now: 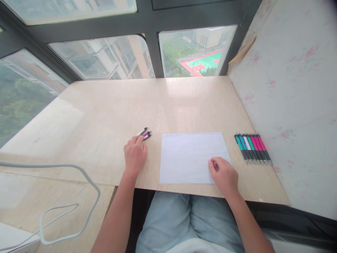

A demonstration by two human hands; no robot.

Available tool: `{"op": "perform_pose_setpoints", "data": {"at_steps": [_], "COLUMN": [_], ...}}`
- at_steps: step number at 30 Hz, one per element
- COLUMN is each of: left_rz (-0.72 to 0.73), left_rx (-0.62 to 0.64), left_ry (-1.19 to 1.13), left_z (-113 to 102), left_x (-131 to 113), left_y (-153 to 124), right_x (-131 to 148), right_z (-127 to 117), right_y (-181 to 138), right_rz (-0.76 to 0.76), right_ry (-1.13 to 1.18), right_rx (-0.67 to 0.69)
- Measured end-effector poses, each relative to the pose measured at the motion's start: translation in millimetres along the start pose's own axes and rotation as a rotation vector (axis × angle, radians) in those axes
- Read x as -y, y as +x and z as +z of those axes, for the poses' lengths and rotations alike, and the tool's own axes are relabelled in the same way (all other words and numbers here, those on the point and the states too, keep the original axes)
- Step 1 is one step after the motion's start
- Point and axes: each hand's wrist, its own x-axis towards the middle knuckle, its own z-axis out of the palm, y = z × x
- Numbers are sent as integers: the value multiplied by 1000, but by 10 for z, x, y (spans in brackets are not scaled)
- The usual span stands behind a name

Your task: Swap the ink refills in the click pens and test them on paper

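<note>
My left hand (135, 151) rests palm down on the table left of the paper, its fingers closed over the lower ends of a few pens (146, 134). The pens' upper ends stick out past my fingertips; one has a purple barrel, and a silvery one lies at the left. A white sheet of paper (188, 158) lies flat in front of me, with a faint line of writing along its top edge. Over the sheet's lower right corner, my right hand (225, 175) is curled in a loose fist with no object visible in it.
Several pens with green, blue, white and pink barrels form a neat row (252, 148) at the right, near the flowered wall (297, 105). A pale cable (89, 179) loops across the lower left. Windows (197, 52) border the table's (118, 105) far side.
</note>
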Motion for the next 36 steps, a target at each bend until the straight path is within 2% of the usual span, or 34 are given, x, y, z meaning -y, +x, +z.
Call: {"op": "perform_pose_setpoints", "data": {"at_steps": [5,15,21,22,25,29,32,34,36], "left_rz": [26,82,23,6,-136,-302,-465,-577,-662], "left_rx": [14,150,213,235,327,448,365,344,350], "left_ry": [-15,-56,-160,-226,-703,-1297,-1762,-1907,-1959], "left_z": [8,-2,-134,-166,-242,-255,-221,-195,-171], "left_x": [19,86,72,42,-160,-671,-1077,-1280,-1412], "left_y": [14,107,76,56,-63,-315,-470,-534,-578], "right_x": [2,-15,-10,-9,-3,9,11,10,23], "right_z": [2,12,16,18,26,16,-8,-33,-66], "right_y": [3,1,6,6,9,14,2,-19,-49], "right_rz": [10,28,32,30,19,14,27,43,45], "right_ry": [0,23,32,25,-9,-12,91,173,226], "right_rx": [10,11,23,24,24,24,-28,-87,-129]}}
